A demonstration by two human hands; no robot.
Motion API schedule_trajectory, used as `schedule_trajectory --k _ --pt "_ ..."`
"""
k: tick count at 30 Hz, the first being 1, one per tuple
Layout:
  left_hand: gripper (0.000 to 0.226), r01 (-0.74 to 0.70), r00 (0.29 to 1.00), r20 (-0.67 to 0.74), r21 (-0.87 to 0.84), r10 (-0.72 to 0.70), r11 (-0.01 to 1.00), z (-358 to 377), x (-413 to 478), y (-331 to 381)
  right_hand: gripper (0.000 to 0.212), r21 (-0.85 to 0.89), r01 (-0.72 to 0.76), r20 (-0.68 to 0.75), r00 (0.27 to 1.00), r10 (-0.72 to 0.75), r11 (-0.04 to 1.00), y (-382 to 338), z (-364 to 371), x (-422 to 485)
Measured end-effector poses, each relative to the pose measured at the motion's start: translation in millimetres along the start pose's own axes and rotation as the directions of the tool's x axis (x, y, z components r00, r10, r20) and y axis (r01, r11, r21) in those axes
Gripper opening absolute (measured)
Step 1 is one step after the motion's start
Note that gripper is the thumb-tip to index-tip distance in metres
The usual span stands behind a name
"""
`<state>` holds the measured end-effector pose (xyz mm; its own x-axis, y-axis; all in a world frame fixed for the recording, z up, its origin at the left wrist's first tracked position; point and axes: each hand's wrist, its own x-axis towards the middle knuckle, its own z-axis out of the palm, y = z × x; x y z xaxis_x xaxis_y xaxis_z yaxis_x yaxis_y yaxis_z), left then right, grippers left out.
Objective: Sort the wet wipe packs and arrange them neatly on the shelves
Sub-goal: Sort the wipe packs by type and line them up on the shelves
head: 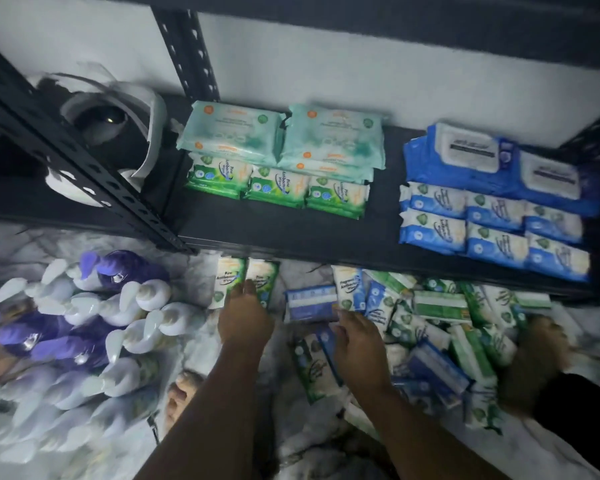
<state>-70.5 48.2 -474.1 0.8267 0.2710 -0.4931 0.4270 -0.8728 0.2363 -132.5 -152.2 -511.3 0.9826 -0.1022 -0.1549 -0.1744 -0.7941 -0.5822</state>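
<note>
At lower centre, the left hand (245, 315) stretches straight fingers onto two green packs (262, 280) lying on the floor just below the shelf (291, 233). The right hand (357, 341), fingers loose and holding nothing, is over the pile of packs (465, 327) at lower right, beside a blue pack (310, 301).

Below the shelf (291, 233), left forearm (215, 403) and right forearm (409, 420) were bare, feet (182, 393) unshod, black garment (575, 420) under the shelf's right end.
</note>
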Motion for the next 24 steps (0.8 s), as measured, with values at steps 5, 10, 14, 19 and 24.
schedule_trajectory --k 5,10,14,19,24 --pt "0.056 -0.103 0.965 0.232 -0.092 0.122 0.99 29 -53 34 0.024 0.091 -0.417 0.02 0.909 0.417 0.904 64 -77 -43" --pt "0.051 -0.154 0.964 0.192 -0.168 0.186 0.974 49 -95 61 0.026 0.097 -0.486 -0.023 0.871 0.49 0.869 104 -124 -60" --pt "0.066 -0.056 0.982 0.168 -0.21 0.092 0.976 65 -114 71 0.031 0.107 -0.475 -0.016 0.877 0.48 0.873 115 -135 -63" --pt "0.046 0.118 0.971 0.229 -0.237 -0.062 0.964 70 -121 81 0.025 0.058 -0.499 -0.042 0.864 0.502 0.865 127 -132 -51" --pt "0.064 0.273 0.954 0.207 -0.283 -0.219 0.92 99 -105 75 0.048 -0.107 -0.568 -0.148 0.821 0.552 0.816 147 -128 -36"
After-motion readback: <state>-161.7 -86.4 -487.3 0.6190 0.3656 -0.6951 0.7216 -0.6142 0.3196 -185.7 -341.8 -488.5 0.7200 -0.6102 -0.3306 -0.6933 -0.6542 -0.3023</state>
